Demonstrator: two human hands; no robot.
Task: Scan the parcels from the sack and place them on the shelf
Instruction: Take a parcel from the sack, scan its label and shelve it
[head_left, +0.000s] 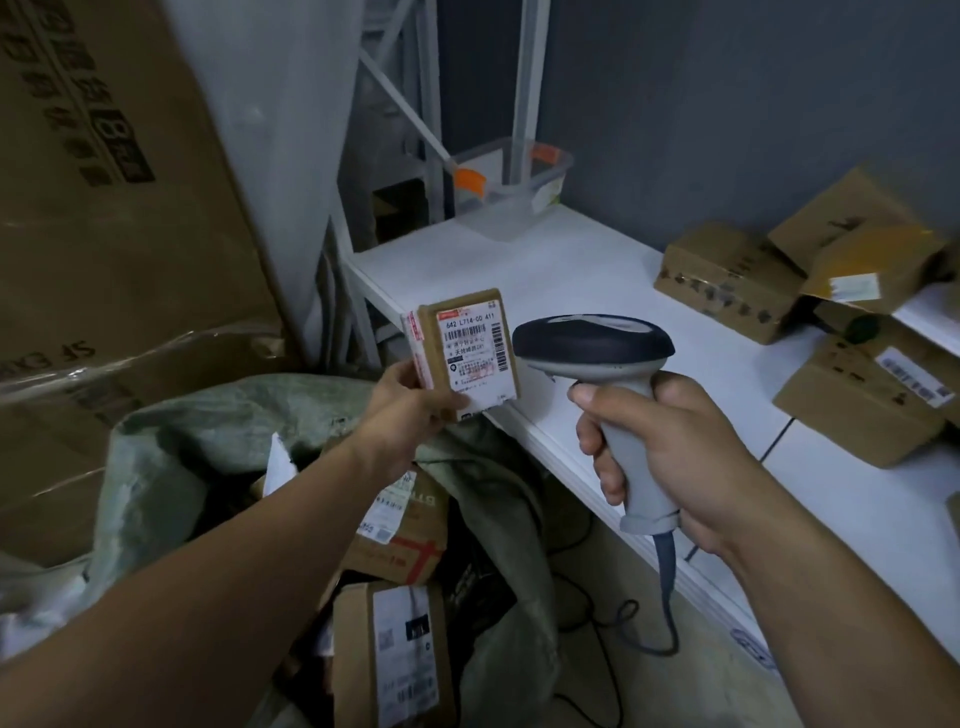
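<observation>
The left hand (410, 402) holds a small box (467, 353) up by its bottom corner, grip closed on it. The label (475, 353) faces us. The right hand (670, 457) has its grip closed around the handle of a scanner (597, 353). The scanner's head is just beside the box. Both are over the front edge of the white shelf (571, 275). Under the left arm is the open green sack (171, 441), with more boxes (395, 654) inside. Other boxes (727, 280) sit on the shelf at the right. A clear tub (511, 187) stands at the back.
</observation>
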